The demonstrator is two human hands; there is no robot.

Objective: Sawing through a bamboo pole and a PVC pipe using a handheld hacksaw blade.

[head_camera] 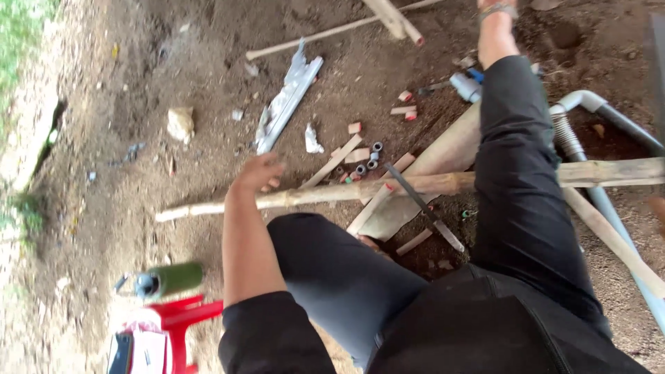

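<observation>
While the long wooden pole (332, 194) lies on the dirt, the left hand (258, 173) curls loosely just above it, grasping nothing.

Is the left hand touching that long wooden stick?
Touching: in the head view the left hand rests on top of the long wooden stick, with no gap visible.

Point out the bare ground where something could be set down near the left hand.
Bare dirt lies left of the left hand, between the pale stone, the long stick and the green bottle. Right of the hand it is crowded: pipe offcuts, a saw blade, grey pipes.
</observation>
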